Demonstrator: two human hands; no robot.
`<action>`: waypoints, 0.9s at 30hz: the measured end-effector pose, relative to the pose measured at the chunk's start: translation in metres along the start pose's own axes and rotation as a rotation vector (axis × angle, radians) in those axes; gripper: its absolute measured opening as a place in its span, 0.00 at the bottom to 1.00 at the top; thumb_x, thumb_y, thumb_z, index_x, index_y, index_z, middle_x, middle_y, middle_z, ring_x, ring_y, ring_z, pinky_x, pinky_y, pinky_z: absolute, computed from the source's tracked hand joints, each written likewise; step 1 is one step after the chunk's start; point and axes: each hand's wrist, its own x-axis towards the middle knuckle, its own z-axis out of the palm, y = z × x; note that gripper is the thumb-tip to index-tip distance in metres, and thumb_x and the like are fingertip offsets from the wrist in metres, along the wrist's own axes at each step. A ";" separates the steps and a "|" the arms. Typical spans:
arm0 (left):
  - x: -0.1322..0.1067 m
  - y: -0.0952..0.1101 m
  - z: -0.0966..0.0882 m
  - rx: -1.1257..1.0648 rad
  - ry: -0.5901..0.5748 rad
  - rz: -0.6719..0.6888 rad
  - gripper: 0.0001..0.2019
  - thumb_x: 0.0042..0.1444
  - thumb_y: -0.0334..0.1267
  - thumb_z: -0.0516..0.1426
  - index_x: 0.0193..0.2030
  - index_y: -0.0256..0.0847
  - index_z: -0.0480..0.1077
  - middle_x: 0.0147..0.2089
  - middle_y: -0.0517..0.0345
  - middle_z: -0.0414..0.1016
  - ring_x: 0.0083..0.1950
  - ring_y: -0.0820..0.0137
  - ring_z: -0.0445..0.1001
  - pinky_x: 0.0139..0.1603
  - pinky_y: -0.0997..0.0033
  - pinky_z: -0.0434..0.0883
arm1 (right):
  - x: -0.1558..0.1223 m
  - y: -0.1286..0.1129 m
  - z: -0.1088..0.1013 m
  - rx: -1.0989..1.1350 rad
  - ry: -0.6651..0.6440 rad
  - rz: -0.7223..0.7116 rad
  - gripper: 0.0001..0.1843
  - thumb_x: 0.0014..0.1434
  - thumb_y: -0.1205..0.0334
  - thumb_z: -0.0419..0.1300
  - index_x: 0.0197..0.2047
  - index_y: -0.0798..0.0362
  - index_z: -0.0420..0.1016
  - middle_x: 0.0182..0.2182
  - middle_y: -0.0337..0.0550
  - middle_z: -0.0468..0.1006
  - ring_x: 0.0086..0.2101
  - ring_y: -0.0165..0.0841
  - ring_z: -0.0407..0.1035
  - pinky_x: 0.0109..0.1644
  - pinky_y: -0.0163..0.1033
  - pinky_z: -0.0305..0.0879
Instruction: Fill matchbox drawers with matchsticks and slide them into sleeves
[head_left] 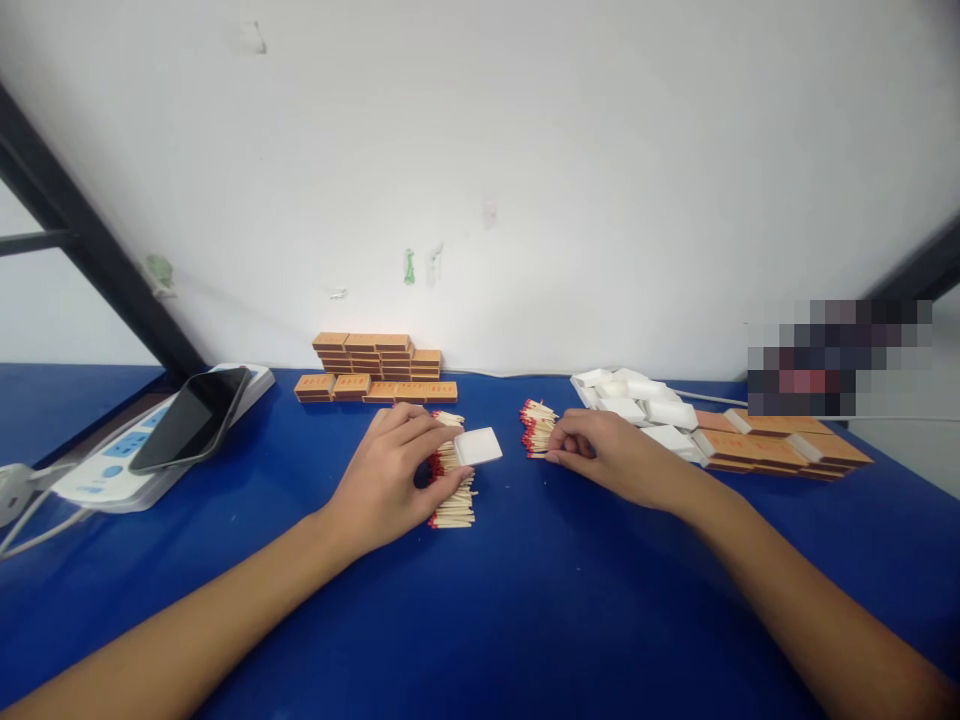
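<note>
Between the thumb and fingers of my left hand point(401, 465) is a small white matchbox tray point(478, 446), its hollow side facing up. Beneath and beside that hand lies a long pile of red-tipped matches point(454, 508), partly covered by the fingers. My right hand point(592, 450) is at a second, smaller pile of matches point(536, 425), its thumb and forefinger pinched together at the pile's right side. Whether a match sits in that pinch is too small to make out.
Stacked orange matchboxes point(375, 365) stand at the back against the white wall. White empty trays point(637, 397) are heaped on the right, beside more orange boxes point(750, 450). On the left, a phone point(193, 420) rests on a power strip point(112, 480) with cables.
</note>
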 end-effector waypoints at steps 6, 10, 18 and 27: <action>-0.001 0.006 0.002 -0.030 -0.041 0.005 0.17 0.66 0.37 0.69 0.58 0.39 0.74 0.49 0.53 0.76 0.51 0.55 0.70 0.55 0.53 0.66 | -0.005 -0.016 0.000 0.010 0.119 -0.076 0.15 0.72 0.52 0.55 0.34 0.49 0.70 0.33 0.42 0.74 0.32 0.34 0.66 0.38 0.41 0.62; -0.002 0.013 0.003 -0.049 -0.037 0.021 0.18 0.65 0.36 0.70 0.59 0.39 0.74 0.50 0.53 0.76 0.52 0.57 0.71 0.56 0.54 0.67 | -0.008 -0.046 0.011 0.036 0.223 -0.174 0.11 0.73 0.55 0.55 0.39 0.48 0.72 0.35 0.42 0.73 0.32 0.33 0.67 0.37 0.40 0.63; -0.002 0.019 0.005 -0.067 -0.057 0.036 0.20 0.64 0.34 0.70 0.61 0.40 0.73 0.51 0.55 0.76 0.52 0.57 0.70 0.56 0.54 0.66 | -0.010 -0.064 0.035 -0.093 0.171 -0.257 0.09 0.74 0.61 0.53 0.42 0.50 0.73 0.41 0.45 0.76 0.36 0.36 0.72 0.41 0.42 0.66; -0.002 0.016 0.004 -0.058 -0.030 0.048 0.16 0.67 0.35 0.69 0.58 0.38 0.74 0.50 0.53 0.76 0.52 0.58 0.70 0.57 0.55 0.66 | -0.008 -0.016 -0.011 -0.170 0.284 -0.095 0.10 0.69 0.59 0.58 0.37 0.49 0.79 0.31 0.43 0.75 0.31 0.35 0.68 0.35 0.41 0.61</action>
